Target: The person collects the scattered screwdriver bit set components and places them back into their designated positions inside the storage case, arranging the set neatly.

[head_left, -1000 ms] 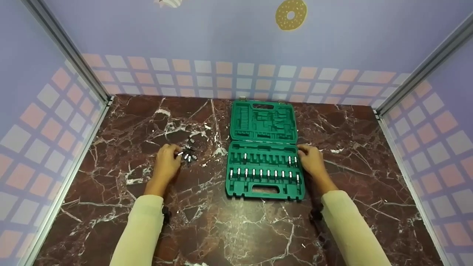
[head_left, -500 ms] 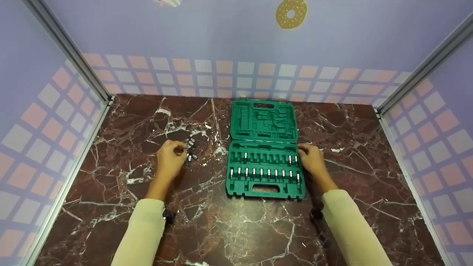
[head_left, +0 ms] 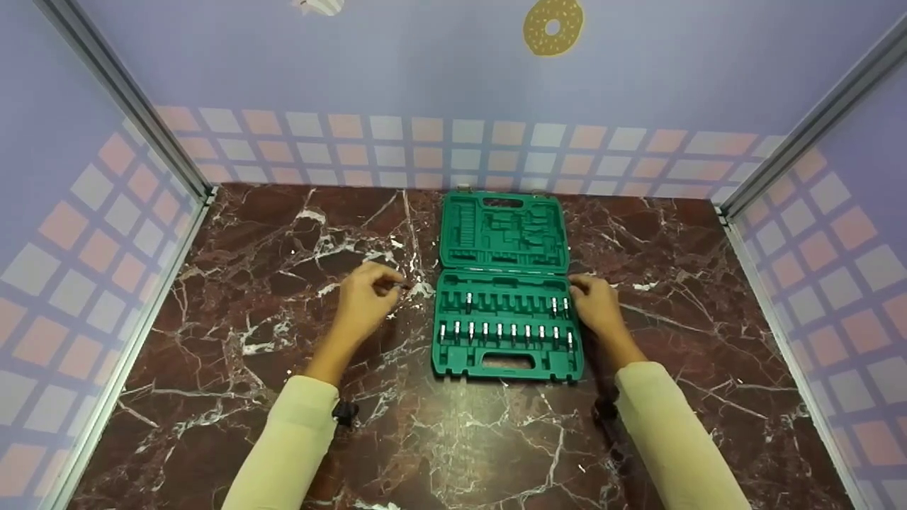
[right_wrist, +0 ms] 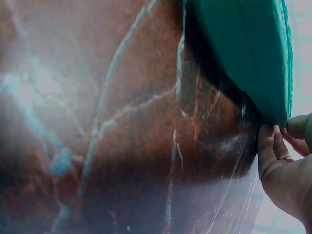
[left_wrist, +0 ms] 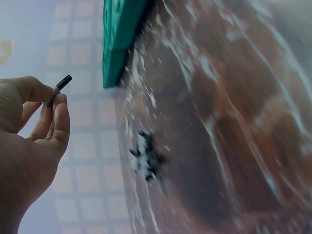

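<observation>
Between thumb and fingertips, my left hand (head_left: 367,301) pinches a small socket bit (left_wrist: 61,84) with a black tip, held off the table left of the green tool case (head_left: 509,363). The case lies open, lid towards the back wall. Its front row is filled with socket bits (head_left: 499,331). In the row behind, one socket bit (head_left: 468,302) stands on the left and two at the right end. My right hand (head_left: 596,303) grips the case's right edge with thumb and fingers (right_wrist: 266,141). A blurred pile of loose bits (left_wrist: 145,157) lies on the table; in the head view my left hand hides it.
The dark red marbled table (head_left: 453,453) carries the case. A tiled-pattern wall (head_left: 397,145) stands close behind the lid, with side walls left and right. Dark wrist cameras (head_left: 345,413) sit at both cuffs.
My left hand has lifted a socket bit from the loose pile and moved right, towards the case. My right hand keeps its hold on the case edge.
</observation>
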Available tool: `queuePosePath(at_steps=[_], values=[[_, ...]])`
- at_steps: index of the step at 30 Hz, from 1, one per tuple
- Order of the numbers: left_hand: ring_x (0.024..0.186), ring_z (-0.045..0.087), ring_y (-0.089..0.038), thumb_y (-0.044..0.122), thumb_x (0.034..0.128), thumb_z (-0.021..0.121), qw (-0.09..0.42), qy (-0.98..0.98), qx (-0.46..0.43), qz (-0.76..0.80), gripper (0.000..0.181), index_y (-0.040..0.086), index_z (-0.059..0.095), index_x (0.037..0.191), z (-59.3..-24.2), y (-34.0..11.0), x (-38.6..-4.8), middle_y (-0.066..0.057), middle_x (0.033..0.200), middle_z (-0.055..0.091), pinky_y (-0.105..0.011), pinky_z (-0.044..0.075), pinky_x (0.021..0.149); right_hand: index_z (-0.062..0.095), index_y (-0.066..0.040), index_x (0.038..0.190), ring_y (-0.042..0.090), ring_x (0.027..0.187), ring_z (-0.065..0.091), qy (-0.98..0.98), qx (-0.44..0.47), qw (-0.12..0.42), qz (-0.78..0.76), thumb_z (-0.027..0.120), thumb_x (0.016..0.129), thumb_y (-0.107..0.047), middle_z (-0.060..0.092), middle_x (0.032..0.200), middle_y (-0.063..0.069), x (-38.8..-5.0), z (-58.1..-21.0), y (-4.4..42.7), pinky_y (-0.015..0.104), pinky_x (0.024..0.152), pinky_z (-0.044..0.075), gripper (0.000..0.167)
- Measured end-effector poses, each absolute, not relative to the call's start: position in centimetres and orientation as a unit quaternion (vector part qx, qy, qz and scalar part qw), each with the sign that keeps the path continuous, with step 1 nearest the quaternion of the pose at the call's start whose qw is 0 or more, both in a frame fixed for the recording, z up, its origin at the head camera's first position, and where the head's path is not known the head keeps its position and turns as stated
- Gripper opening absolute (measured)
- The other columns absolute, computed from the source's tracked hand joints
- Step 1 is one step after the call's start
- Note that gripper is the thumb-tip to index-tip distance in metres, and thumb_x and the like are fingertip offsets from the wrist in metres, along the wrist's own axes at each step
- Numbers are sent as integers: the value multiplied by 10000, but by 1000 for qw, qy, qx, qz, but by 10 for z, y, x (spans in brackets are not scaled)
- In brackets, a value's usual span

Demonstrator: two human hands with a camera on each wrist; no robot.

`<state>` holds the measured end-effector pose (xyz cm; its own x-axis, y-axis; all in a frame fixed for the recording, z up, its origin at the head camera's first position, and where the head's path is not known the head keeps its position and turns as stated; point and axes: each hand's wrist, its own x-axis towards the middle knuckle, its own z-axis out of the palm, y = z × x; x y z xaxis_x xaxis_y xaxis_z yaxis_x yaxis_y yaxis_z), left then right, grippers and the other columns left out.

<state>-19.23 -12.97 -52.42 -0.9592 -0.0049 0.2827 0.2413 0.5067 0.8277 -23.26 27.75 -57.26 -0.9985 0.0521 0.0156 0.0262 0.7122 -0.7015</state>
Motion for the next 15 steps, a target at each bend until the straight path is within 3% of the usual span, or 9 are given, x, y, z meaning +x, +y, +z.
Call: queuePosePath(at_steps=[15], values=[[891,699,-232,-22,890,749,14,-859,-160,-486,162,-6,753,1050,-504,-66,-198,-135,1036,739,-314,611,820,693,47,1261,435,1232,631,-926,-19,20,377,599,1005,-52,693,1269,260,-232,-571,277,560,1060,485,290]])
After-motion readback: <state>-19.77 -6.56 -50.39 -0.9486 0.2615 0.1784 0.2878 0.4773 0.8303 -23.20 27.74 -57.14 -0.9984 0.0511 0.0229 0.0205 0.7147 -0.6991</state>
